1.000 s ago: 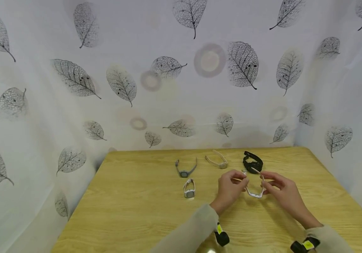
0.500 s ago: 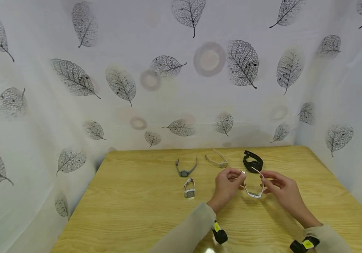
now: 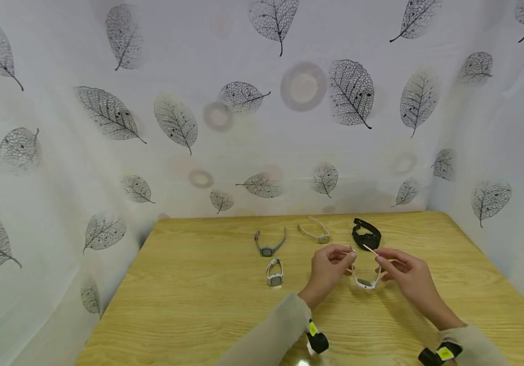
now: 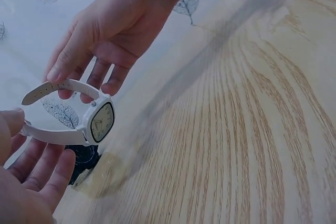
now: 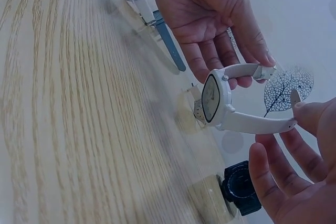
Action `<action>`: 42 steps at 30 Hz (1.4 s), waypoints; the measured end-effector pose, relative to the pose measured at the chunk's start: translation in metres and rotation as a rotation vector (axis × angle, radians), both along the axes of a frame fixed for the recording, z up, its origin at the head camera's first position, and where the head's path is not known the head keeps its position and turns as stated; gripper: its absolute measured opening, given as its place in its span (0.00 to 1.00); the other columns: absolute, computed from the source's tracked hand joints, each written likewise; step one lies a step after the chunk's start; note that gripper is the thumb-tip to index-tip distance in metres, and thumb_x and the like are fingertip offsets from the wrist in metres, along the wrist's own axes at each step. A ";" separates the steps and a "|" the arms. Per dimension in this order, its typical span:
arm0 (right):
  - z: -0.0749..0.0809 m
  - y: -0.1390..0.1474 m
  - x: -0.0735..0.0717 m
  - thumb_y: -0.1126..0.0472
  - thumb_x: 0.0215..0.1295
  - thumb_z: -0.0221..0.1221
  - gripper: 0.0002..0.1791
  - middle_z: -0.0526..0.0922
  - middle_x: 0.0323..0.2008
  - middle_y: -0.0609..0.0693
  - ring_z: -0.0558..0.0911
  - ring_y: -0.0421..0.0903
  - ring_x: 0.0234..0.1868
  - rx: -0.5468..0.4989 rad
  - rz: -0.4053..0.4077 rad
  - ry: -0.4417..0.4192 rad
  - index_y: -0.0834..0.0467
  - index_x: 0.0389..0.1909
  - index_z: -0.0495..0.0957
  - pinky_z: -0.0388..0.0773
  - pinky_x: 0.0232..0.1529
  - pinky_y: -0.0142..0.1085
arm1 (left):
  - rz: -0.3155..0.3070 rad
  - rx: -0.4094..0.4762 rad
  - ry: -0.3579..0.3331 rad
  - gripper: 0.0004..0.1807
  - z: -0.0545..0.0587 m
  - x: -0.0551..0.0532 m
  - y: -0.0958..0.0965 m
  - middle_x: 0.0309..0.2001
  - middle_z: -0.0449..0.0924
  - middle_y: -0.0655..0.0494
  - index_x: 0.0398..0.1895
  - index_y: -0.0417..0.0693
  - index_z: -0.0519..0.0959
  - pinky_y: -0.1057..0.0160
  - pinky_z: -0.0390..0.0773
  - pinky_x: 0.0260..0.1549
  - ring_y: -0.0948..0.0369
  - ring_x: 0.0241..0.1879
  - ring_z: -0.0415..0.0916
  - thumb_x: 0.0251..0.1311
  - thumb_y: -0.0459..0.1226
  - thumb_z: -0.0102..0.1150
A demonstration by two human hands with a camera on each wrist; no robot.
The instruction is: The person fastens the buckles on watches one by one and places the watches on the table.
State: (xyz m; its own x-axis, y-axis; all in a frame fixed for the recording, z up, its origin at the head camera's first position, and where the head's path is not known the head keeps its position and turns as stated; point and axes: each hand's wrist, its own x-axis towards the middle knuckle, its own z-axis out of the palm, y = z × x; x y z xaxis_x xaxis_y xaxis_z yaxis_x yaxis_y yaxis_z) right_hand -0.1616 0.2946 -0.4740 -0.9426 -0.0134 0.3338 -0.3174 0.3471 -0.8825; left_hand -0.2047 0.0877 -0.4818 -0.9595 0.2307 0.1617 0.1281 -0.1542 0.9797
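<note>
Between both hands hangs a white wristwatch [image 3: 365, 283] with its strap unfastened and its squarish face turned downward and toward me. My left hand [image 3: 328, 269] pinches the buckle end of the strap between thumb and fingers. The other strap end, with the holes, is pinched by my right hand [image 3: 406, 277]. In the left wrist view the watch [image 4: 102, 121] shows a pale dial with a dark rim. The right wrist view shows the metal buckle [image 5: 266, 72] at the left thumb. The two strap ends stand apart, forming an open loop above the wooden table [image 3: 188, 305].
A black watch [image 3: 366, 235] lies just behind the hands. Further left are a beige watch [image 3: 320, 236], a grey-blue watch [image 3: 267, 250] with spread straps, and a small white watch [image 3: 274, 278] with a looped strap. A leaf-printed curtain [image 3: 253, 147] surrounds the table's back and sides.
The held watch has tilted so its face shows more and hangs slightly lower. My left hand has shifted a little left, widening the gap between the strap ends. The watches on the table stay put.
</note>
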 end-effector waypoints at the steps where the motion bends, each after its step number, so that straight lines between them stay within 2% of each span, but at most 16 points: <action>1: 0.000 0.000 0.000 0.64 0.75 0.61 0.17 0.86 0.45 0.37 0.87 0.43 0.36 0.001 -0.001 -0.002 0.68 0.59 0.80 0.87 0.32 0.41 | 0.000 -0.001 -0.002 0.07 0.000 0.000 0.000 0.36 0.88 0.48 0.44 0.41 0.87 0.54 0.88 0.33 0.48 0.36 0.87 0.65 0.34 0.70; 4: -0.001 -0.001 0.000 0.63 0.75 0.61 0.17 0.86 0.45 0.38 0.87 0.43 0.36 0.009 -0.002 -0.012 0.67 0.59 0.81 0.87 0.32 0.41 | 0.006 0.006 -0.010 0.07 -0.001 0.000 0.000 0.38 0.88 0.42 0.43 0.40 0.87 0.56 0.88 0.32 0.48 0.35 0.87 0.65 0.33 0.70; 7: 0.000 -0.001 0.001 0.62 0.74 0.61 0.17 0.86 0.44 0.40 0.88 0.44 0.36 0.017 -0.002 -0.027 0.66 0.59 0.81 0.87 0.32 0.41 | 0.010 0.027 -0.018 0.06 -0.001 0.000 0.000 0.39 0.88 0.40 0.43 0.41 0.88 0.58 0.88 0.33 0.53 0.34 0.87 0.65 0.33 0.69; 12: 0.001 -0.002 0.001 0.60 0.74 0.62 0.17 0.86 0.44 0.41 0.88 0.46 0.36 0.051 -0.008 -0.050 0.64 0.58 0.82 0.87 0.33 0.42 | 0.005 0.050 -0.024 0.06 -0.001 -0.002 -0.001 0.39 0.89 0.45 0.43 0.44 0.89 0.63 0.87 0.34 0.62 0.32 0.85 0.65 0.34 0.69; 18: 0.003 -0.002 0.001 0.58 0.74 0.62 0.17 0.88 0.43 0.51 0.88 0.46 0.36 0.073 -0.011 -0.080 0.62 0.58 0.83 0.87 0.34 0.42 | -0.017 0.053 -0.038 0.05 0.000 -0.003 -0.003 0.36 0.89 0.56 0.41 0.48 0.89 0.64 0.87 0.36 0.59 0.35 0.86 0.64 0.35 0.71; 24: 0.005 -0.002 0.001 0.58 0.74 0.63 0.17 0.88 0.41 0.57 0.88 0.45 0.37 0.083 0.005 -0.086 0.62 0.57 0.83 0.87 0.35 0.42 | -0.035 0.044 -0.048 0.07 0.000 -0.005 -0.007 0.36 0.89 0.56 0.43 0.42 0.89 0.65 0.87 0.36 0.62 0.34 0.86 0.63 0.34 0.71; 30: 0.007 -0.004 0.001 0.58 0.74 0.63 0.15 0.88 0.40 0.60 0.88 0.45 0.37 0.115 0.031 -0.081 0.60 0.55 0.84 0.87 0.36 0.41 | -0.090 0.057 -0.025 0.08 0.002 -0.006 -0.012 0.35 0.89 0.54 0.43 0.40 0.89 0.66 0.86 0.36 0.65 0.31 0.84 0.62 0.31 0.71; 37: 0.011 -0.005 0.000 0.56 0.74 0.63 0.13 0.87 0.44 0.59 0.86 0.45 0.38 0.160 0.060 -0.082 0.56 0.54 0.85 0.86 0.38 0.41 | -0.135 -0.011 -0.003 0.07 0.002 -0.008 -0.017 0.37 0.89 0.55 0.43 0.46 0.90 0.59 0.87 0.39 0.65 0.32 0.84 0.62 0.33 0.72; 42: 0.013 -0.007 0.000 0.55 0.73 0.64 0.13 0.87 0.46 0.58 0.86 0.45 0.40 0.157 0.068 -0.093 0.55 0.53 0.86 0.86 0.38 0.41 | -0.162 -0.041 0.010 0.07 0.001 -0.008 -0.019 0.38 0.89 0.57 0.43 0.45 0.89 0.56 0.87 0.41 0.66 0.32 0.84 0.62 0.34 0.72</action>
State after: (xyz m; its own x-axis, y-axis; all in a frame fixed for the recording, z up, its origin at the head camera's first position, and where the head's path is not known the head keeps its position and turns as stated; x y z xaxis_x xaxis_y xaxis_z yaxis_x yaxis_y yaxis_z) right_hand -0.1614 0.2876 -0.4612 -0.9643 -0.1235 0.2344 -0.2649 0.4637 -0.8455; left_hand -0.2130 0.0686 -0.4804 -0.9076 0.3889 0.1581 0.1143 -0.1335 0.9844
